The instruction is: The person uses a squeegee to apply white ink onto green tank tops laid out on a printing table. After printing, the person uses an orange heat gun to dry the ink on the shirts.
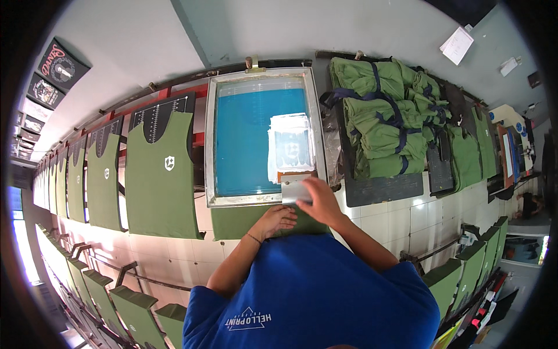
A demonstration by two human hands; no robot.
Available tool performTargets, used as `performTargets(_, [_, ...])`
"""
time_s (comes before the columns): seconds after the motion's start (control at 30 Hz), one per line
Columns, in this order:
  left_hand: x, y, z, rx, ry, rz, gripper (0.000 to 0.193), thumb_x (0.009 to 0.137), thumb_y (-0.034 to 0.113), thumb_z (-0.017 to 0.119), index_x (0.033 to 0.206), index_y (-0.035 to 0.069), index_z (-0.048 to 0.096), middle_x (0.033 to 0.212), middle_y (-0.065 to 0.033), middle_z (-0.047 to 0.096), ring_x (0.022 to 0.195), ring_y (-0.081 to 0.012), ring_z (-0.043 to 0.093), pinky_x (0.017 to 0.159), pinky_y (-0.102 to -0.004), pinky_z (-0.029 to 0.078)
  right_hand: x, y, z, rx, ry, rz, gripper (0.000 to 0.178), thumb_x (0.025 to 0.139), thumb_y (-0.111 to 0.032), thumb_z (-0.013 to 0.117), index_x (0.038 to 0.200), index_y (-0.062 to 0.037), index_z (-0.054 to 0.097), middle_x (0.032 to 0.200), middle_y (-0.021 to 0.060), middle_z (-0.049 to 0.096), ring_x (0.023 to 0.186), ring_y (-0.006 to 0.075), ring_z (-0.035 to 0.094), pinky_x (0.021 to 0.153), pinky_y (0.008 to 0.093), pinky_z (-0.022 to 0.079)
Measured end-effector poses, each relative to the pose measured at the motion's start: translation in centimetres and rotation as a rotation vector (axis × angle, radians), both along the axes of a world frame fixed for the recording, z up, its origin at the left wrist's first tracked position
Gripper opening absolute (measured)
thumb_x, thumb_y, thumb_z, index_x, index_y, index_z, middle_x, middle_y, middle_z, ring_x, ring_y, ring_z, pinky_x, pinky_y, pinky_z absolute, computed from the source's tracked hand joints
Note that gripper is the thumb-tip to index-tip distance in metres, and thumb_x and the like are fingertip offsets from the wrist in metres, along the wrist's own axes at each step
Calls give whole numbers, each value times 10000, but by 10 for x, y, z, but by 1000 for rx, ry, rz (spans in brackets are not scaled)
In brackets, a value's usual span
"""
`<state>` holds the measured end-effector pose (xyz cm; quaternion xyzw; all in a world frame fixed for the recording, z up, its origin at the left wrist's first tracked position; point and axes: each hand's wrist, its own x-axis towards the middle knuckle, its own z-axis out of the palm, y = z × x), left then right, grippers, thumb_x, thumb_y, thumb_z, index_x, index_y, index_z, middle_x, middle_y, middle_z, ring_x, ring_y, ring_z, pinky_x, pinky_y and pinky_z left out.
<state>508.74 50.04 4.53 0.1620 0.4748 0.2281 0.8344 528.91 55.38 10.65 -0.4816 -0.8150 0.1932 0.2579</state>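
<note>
A screen-printing frame [213, 145] with blue mesh lies in front of me, over a green apron [232, 224] whose lower part sticks out on my side. White ink [290, 125] covers a patch at the right of the mesh, around a small shield emblem. My right hand [317, 200] grips a flat, grey metal squeegee [295, 191] at the frame's lower right. A brown strip shows along its far edge, next to the ink. My left hand [278, 221] is beside it at the near rim, fingers curled together; anything inside them is hidden.
Green aprons [160, 174] with white emblems lie on boards in a long row to the left. Folded green aprons with navy straps [383, 116] are heaped on a dark board [383, 189] at the right. More apron-covered boards [133, 311] stand behind me on both sides.
</note>
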Motion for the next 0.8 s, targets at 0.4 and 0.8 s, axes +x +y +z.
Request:
performTargets(0.4, [32,0,-41,-123,-109,361,304,992,311,548,1007,13,606,955,-92,664,877,-206,653,755,-328,553,-28,63,10,-102,-360,88,218,716,-83,665,927,-29,664,943,137,657,920,318,628,806,414,517])
performTargets(0.8, [29,0,-30,-88,-62,304,350,978,345,570,1000,-1,620,936,-99,666,817,-193,643,712,-315,534,-47,206,-2,90,-361,46,212,732,-108,668,933,-44,692,968,123,676,924,309,650,829,404,520])
